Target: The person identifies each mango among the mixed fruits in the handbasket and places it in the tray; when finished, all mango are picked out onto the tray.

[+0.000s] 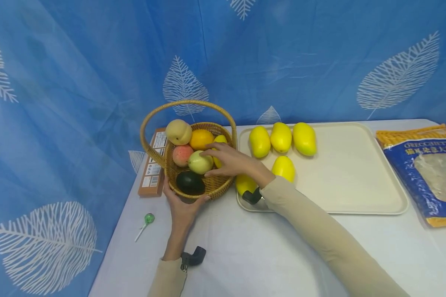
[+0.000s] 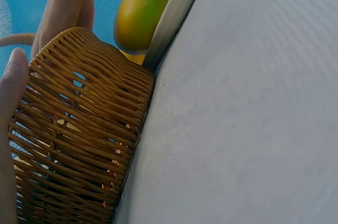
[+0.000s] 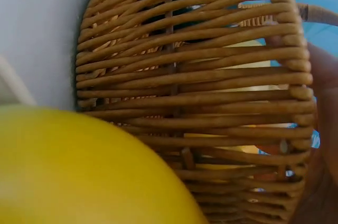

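Observation:
A wicker basket (image 1: 219, 190) with a tall arched handle stands on the table, fruit inside. My left hand (image 1: 182, 208) holds its near side, thumb and fingers spread around the wall; in the left wrist view the thumb (image 2: 16, 68) lies at the rim. My right hand (image 1: 234, 161) reaches over the right rim and grips a pale green pear (image 1: 200, 163) between thumb and fingers. Around the pear are a dark green avocado (image 1: 190, 183), a pinkish peach (image 1: 182, 155), an orange (image 1: 202, 139), a large pale peach (image 1: 179, 132) and a yellow fruit (image 1: 220, 140), partly hidden by the right hand.
Right of the basket, a cream tray (image 1: 349, 169) carries several yellow mangoes (image 1: 281, 137). A blue and yellow pasta bag (image 1: 427, 173) lies at the far right. Left of the basket are a brown box (image 1: 151, 181) and a green lollipop (image 1: 148, 219). A blue curtain (image 1: 282, 74) hangs behind.

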`<state>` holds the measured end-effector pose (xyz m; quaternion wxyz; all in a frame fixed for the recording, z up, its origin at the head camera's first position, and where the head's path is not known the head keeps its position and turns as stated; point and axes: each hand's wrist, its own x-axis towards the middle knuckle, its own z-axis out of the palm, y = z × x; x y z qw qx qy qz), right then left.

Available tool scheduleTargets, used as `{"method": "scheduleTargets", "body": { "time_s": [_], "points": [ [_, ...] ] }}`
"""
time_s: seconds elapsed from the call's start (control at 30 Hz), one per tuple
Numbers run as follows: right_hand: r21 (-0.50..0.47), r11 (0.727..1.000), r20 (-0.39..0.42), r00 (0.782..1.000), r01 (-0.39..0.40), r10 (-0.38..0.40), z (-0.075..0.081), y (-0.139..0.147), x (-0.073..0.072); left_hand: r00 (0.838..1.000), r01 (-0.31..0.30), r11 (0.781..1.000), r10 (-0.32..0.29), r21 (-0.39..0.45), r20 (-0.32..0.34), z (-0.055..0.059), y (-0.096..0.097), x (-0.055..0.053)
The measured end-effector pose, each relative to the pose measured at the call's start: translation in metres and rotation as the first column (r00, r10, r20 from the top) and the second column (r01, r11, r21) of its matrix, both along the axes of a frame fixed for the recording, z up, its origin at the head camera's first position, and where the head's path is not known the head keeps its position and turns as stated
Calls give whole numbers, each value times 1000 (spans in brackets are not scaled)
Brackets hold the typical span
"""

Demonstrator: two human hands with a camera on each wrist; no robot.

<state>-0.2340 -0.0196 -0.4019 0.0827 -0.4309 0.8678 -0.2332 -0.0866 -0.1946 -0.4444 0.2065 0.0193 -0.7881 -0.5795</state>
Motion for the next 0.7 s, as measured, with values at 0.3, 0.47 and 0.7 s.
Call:
{"method": "scheduleTargets", "body": {
  "time_s": [0.3, 0.47, 0.7],
  "points": [
    [37, 998, 22, 998, -52, 51, 2, -9, -11, 1000, 5, 1000, -5, 8, 18, 0, -1, -2],
    [117, 991, 45, 997, -65, 60, 6, -11, -10, 1000, 1, 1000, -2, 5, 26, 1, -1, -1],
    [240, 971, 32, 999, -7, 0, 5, -10, -6, 1000, 3, 1000, -3, 10, 28, 2, -1, -1]
  ]
}}
